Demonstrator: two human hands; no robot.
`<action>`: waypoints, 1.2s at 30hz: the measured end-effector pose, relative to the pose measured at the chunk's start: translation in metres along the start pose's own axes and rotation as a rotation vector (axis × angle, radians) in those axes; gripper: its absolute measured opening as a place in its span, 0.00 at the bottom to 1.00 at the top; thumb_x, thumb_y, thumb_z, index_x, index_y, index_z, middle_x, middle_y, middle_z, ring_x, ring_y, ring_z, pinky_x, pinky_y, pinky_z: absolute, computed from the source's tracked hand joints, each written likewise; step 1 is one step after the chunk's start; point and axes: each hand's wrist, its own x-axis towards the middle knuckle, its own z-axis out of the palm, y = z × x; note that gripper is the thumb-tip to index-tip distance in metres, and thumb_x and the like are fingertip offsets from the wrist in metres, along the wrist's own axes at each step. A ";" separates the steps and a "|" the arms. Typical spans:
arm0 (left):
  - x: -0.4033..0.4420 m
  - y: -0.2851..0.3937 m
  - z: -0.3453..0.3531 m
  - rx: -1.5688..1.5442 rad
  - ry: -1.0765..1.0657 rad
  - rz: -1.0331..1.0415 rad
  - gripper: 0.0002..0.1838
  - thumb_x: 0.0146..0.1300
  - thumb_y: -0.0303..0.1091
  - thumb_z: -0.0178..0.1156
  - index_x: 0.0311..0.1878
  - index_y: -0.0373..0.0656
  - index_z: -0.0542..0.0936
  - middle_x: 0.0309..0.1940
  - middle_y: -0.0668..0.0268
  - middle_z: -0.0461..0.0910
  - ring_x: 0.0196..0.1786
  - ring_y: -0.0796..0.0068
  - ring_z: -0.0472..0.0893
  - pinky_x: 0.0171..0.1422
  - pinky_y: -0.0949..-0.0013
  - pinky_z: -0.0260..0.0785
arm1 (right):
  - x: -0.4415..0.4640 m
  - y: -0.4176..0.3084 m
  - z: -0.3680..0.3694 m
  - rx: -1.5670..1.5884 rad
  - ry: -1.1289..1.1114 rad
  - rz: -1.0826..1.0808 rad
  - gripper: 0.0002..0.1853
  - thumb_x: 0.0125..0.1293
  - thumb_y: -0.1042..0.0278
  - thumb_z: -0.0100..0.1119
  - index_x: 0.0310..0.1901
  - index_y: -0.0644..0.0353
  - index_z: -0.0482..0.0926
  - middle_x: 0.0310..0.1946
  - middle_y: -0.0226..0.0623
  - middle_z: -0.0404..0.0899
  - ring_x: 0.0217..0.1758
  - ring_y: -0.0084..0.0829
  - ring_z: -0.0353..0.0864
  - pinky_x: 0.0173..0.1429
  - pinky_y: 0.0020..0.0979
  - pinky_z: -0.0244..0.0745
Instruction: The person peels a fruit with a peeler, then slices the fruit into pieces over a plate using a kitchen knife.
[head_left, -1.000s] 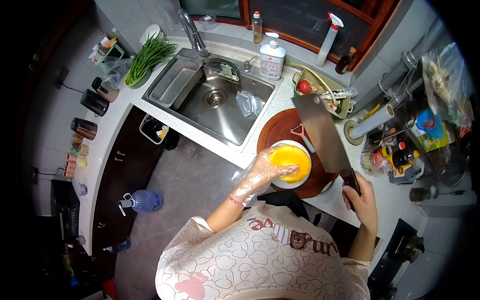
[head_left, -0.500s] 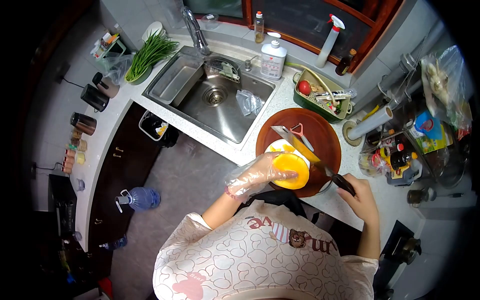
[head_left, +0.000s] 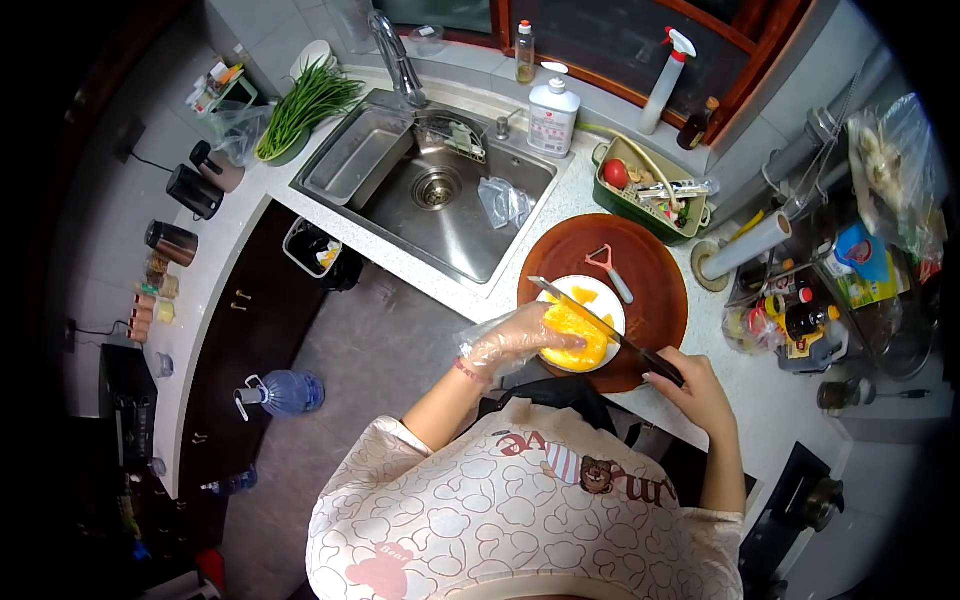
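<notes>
My left hand, in a clear plastic glove, is closed on a thick orange-yellow piece of pumpkin with a rough, wet-looking face. It holds the piece over a white plate with smaller orange-yellow pieces on it. The bare right hand grips the black handle of a kitchen knife. The blade slants across the pumpkin's upper right side; whether it touches or cuts in, I cannot tell. Under the plate lies a round brown cutting board, with a peeler on it behind the plate.
A steel sink with a crumpled plastic bag is at the left. Behind the board stand a green basket of vegetables and a white pump bottle. Sauce bottles crowd the right side. A bin hangs below the counter.
The pumpkin has turned in my left hand, from a smooth face to a rough one. The knife has shifted left and down, closer against the pumpkin, its blade now nearly edge-on.
</notes>
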 end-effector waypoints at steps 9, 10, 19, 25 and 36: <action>-0.001 -0.001 -0.007 0.396 0.062 -0.036 0.26 0.54 0.33 0.74 0.55 0.34 0.78 0.49 0.63 0.82 0.49 0.76 0.79 0.59 0.71 0.73 | -0.004 -0.007 -0.002 -0.164 -0.003 -0.016 0.13 0.62 0.60 0.65 0.34 0.61 0.76 0.24 0.46 0.77 0.27 0.48 0.79 0.31 0.39 0.72; -0.001 -0.002 -0.006 0.399 0.071 -0.019 0.27 0.54 0.33 0.74 0.55 0.34 0.78 0.49 0.63 0.82 0.49 0.76 0.79 0.59 0.72 0.73 | -0.005 -0.008 -0.001 -0.203 0.000 -0.021 0.13 0.62 0.59 0.65 0.35 0.61 0.75 0.24 0.46 0.77 0.27 0.48 0.79 0.32 0.39 0.72; -0.019 0.015 0.008 0.606 0.117 0.213 0.31 0.51 0.32 0.75 0.59 0.38 0.76 0.51 0.61 0.82 0.52 0.71 0.81 0.61 0.69 0.72 | -0.017 0.000 0.015 -0.372 0.121 -0.167 0.15 0.56 0.62 0.70 0.36 0.62 0.76 0.24 0.44 0.77 0.25 0.46 0.79 0.30 0.37 0.73; -0.021 0.009 0.005 0.446 0.142 0.404 0.25 0.56 0.38 0.72 0.54 0.37 0.79 0.52 0.58 0.81 0.54 0.69 0.80 0.63 0.67 0.71 | -0.022 0.012 0.017 -0.476 0.190 -0.361 0.17 0.51 0.58 0.71 0.35 0.60 0.76 0.23 0.37 0.76 0.24 0.39 0.79 0.28 0.37 0.72; -0.019 0.033 0.013 0.944 0.395 0.785 0.29 0.45 0.36 0.77 0.53 0.44 0.80 0.50 0.61 0.83 0.51 0.60 0.83 0.57 0.63 0.76 | -0.030 0.060 0.022 -0.149 0.549 -0.647 0.15 0.56 0.61 0.67 0.32 0.65 0.76 0.20 0.35 0.71 0.18 0.34 0.72 0.23 0.30 0.65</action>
